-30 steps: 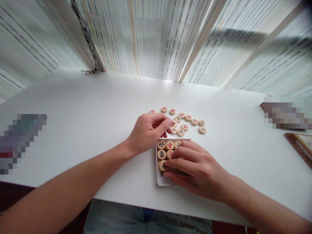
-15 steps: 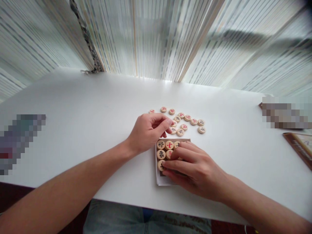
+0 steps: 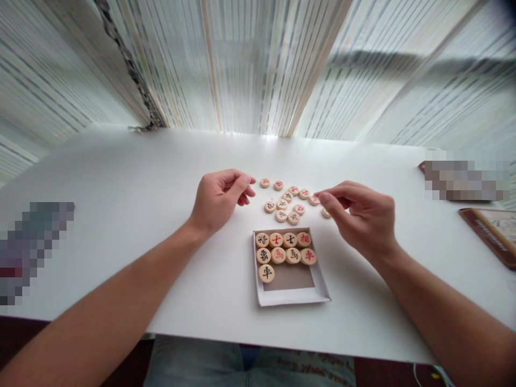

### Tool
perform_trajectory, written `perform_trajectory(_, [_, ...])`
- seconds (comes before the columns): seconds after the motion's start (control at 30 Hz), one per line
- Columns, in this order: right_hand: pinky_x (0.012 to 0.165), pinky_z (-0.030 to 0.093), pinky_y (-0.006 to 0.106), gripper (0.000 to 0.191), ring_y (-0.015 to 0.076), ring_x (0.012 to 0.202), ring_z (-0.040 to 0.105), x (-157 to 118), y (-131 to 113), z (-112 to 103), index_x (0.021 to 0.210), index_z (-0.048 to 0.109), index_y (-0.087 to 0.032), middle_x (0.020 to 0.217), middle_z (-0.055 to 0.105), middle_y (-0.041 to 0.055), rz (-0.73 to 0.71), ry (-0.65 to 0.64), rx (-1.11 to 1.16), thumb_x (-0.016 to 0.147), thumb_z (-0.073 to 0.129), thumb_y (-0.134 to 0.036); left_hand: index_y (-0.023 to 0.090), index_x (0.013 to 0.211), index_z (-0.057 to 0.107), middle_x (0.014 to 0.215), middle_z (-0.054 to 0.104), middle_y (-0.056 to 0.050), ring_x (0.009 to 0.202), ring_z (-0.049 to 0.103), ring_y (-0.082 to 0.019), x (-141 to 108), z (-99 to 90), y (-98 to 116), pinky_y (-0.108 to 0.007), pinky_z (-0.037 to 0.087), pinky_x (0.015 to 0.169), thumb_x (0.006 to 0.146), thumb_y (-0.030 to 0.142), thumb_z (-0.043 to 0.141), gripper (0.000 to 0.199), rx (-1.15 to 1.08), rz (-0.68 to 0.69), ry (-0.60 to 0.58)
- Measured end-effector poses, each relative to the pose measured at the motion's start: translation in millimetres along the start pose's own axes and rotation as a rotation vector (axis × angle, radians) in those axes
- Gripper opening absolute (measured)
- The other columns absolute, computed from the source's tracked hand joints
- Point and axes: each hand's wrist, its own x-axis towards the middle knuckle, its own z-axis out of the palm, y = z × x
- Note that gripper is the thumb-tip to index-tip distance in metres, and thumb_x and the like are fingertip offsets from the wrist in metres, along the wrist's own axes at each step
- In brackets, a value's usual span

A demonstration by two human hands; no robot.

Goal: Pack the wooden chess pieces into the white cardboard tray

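Loose round Chinese chess pieces (image 3: 293, 217) with red or black characters lie on the white table. My left hand (image 3: 221, 200) is at their left side, fingers curled and thumb close to the index finger; anything between them is hidden. At the right end of the pieces is my right hand (image 3: 358, 217), thumb and index finger closed together beside a red-marked piece (image 3: 313, 199). It partly covers a piece (image 3: 325, 213) below. Nearer me sits a shallow open box (image 3: 294, 296) with two full rows of pieces and a black-marked piece (image 3: 266, 273) starting a third row.
A brown-edged flat item (image 3: 486, 242) and a blurred-out item (image 3: 463, 180) lie at the table's right. Another blurred-out item (image 3: 36, 242) is at the left edge. Striped curtains (image 3: 250, 70) hang behind the table.
My right hand has left the box and moved up and right to the loose pieces, leaving the black-marked piece in the third row. My left hand has shifted left, uncovering some pieces.
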Motion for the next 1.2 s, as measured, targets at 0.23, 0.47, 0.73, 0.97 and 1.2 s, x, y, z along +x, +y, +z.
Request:
perform_trajectory(0.23, [0.055, 0.043, 0.031, 0.016, 0.0194, 0.063, 0.065, 21, 49, -7, 0.092, 0.084, -0.019, 0.072, 0.076, 0.0047, 0.25, 0.261, 0.02, 0.092, 0.073, -0.031, 0.013, 0.088, 0.081, 0.07, 0.077, -0.005, 0.056, 0.065, -0.011, 13, -18.5, -7, -0.022, 0.054, 0.056, 0.094, 0.033, 0.068, 0.024, 0.119, 0.032, 0.128])
perform_trajectory(0.47, [0.056, 0.046, 0.029, 0.02, 0.0202, 0.069, 0.07, 28, 70, -8, 0.089, 0.084, -0.018, 0.078, 0.079, 0.0058, 0.297, 0.289, 0.01, 0.09, 0.07, -0.032, 0.016, 0.086, 0.082, 0.067, 0.074, -0.002, 0.058, 0.064, -0.013, 14, -21.8, -10, -0.023, 0.05, 0.057, 0.093, 0.031, 0.066, 0.024, 0.331, 0.067, 0.113])
perform_trajectory(0.73, [0.061, 0.054, 0.031, 0.02, 0.0231, 0.073, 0.074, 21, 68, 0, 0.087, 0.085, -0.02, 0.082, 0.083, 0.0072, 0.325, 0.174, 0.021, 0.088, 0.073, -0.035, 0.018, 0.086, 0.083, 0.071, 0.077, -0.003, 0.064, 0.068, -0.015, 14, -20.6, -15, -0.025, 0.049, 0.06, 0.092, 0.031, 0.067, 0.022, 0.4, 0.076, 0.12])
perform_trajectory(0.97, [0.06, 0.052, 0.032, 0.019, 0.0231, 0.072, 0.074, 21, 69, -1, 0.087, 0.085, -0.019, 0.081, 0.082, 0.0076, 0.331, 0.149, 0.01, 0.087, 0.074, -0.035, 0.017, 0.084, 0.083, 0.075, 0.079, -0.004, 0.064, 0.067, -0.015, 13, -17.3, -19, -0.026, 0.048, 0.061, 0.09, 0.033, 0.069, 0.023, 0.427, 0.074, 0.082])
perform_trajectory(1.2, [0.057, 0.048, 0.03, 0.02, 0.0208, 0.066, 0.07, 20, 67, 0, 0.087, 0.085, -0.019, 0.076, 0.081, 0.0069, 0.327, 0.117, -0.023, 0.088, 0.073, -0.035, 0.017, 0.089, 0.084, 0.079, 0.082, -0.004, 0.068, 0.07, -0.017, 14, -17.4, -19, -0.026, 0.052, 0.066, 0.089, 0.032, 0.072, 0.019, 0.449, 0.075, 0.083])
